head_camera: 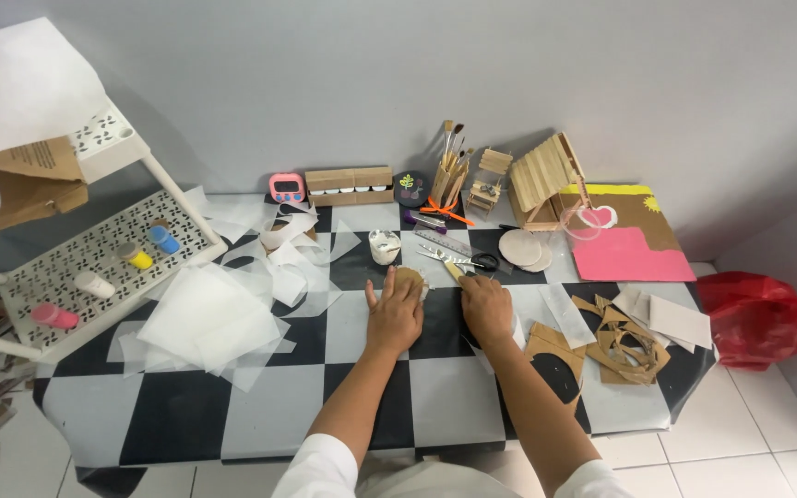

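My left hand [396,314] lies flat on the checkered table [325,406], its fingers pressing on a small round cardboard piece [410,276]. My right hand [487,307] rests beside it with the fingers curled around a thin tool with a yellowish handle [452,268] that points toward the cardboard piece. Just beyond the hands lie scissors [483,262], a metal ruler [445,243] and a small white cup [384,246].
Sheets of translucent paper [209,318] cover the table's left. Cardboard offcuts [624,346] lie at the right, with a pink sheet [629,254], a stick-built house [546,180], a brush holder [449,175] and a pink timer [287,187] at the back. A white rack [94,254] with paint bottles stands left; a red bag [758,318] lies right.
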